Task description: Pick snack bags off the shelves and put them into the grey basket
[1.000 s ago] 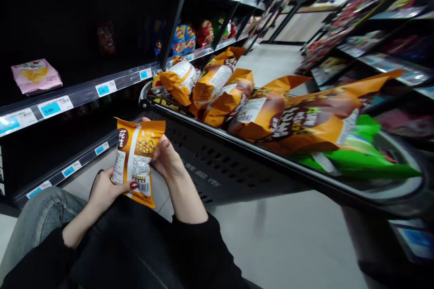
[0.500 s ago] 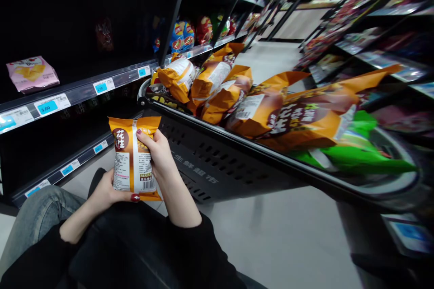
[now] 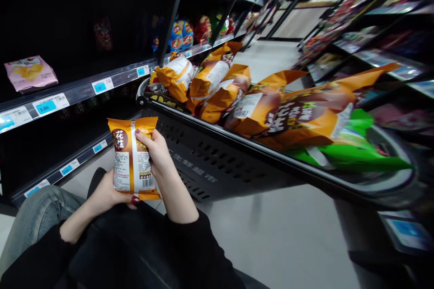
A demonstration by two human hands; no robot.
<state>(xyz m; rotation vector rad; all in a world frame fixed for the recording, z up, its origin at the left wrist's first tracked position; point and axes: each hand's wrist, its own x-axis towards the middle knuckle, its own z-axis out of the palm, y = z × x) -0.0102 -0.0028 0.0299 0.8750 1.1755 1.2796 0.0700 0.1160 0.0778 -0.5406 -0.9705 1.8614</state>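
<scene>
An orange and white snack bag is held upright above my lap, its printed back with a barcode facing me. My left hand is closed on its lower left side, thumb along the bottom edge. On the upper right side, my right hand grips the bag with the thumb pressed on the front; the fingers behind are hidden. Just beyond stands a dark shopping basket with several orange snack bags piled above its rim and a green bag at the right end.
To the left is a dark shelf unit with price tags along its edge. A pink snack packet lies on it. Farther along sit blue chip bags. Grey floor runs below the basket, and blurred stocked shelves line the right.
Both hands still hold the bag in nearly the same place. My right hand and the bag's top have shifted very slightly left; the whole view has barely moved.
</scene>
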